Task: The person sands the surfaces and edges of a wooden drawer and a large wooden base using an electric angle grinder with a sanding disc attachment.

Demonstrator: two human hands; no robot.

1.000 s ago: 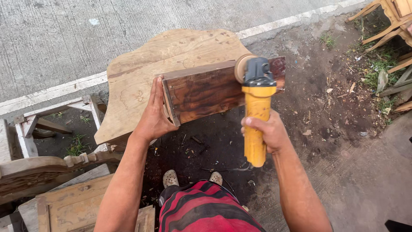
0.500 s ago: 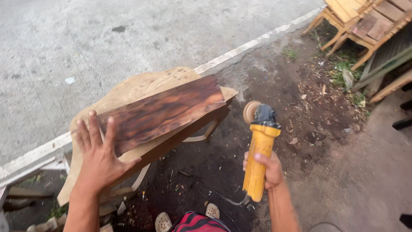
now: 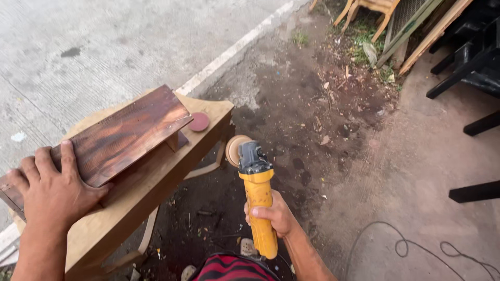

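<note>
While gripping grinder (image 3: 257,192), board (image 3: 117,135) cropped left.

Your left hand (image 3: 49,190) lies flat on the near end of the plank (image 3: 117,136), which rests on the worktop (image 3: 156,177) at your left and runs away from you toward its far corner. Just beyond the plank's far end a sanding disc (image 3: 199,122) lies on the worktop. To the right of the worktop, off its edge and above the ground, your right hand (image 3: 273,213) grips the angle grinder (image 3: 256,195), its head pointing away from you. A cable (image 3: 416,247) lies on the ground at your right, and chair legs (image 3: 364,15) stand far ahead.
</note>
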